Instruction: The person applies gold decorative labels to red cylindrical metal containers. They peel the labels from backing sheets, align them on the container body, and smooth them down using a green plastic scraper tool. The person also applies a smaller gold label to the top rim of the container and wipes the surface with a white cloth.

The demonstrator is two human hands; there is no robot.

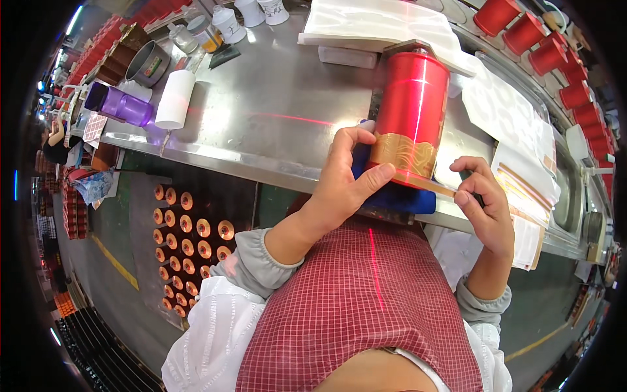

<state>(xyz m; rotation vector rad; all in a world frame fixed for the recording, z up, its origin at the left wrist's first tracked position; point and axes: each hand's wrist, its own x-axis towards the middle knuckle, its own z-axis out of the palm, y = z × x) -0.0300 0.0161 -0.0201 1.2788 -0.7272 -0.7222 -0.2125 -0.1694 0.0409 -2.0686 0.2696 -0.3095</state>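
A shiny red cylinder lies at the front of the metal worktable, its far end against a metal fitting. Around its near part runs a gold patterned band. My left hand grips its left side, with the thumb pressed on the band's lower edge and the index finger bent against the side. A narrow gold strip stretches off to the right from the cylinder's near rim. Thumb and fingers of my right hand pinch the strip's free end. Blue cloth shows beneath the cylinder.
White sheets lie behind and right of the cylinder, near gold strips. Left on the table are a white roll, a purple bottle and a dark bowl. Several red cylinders line the right side.
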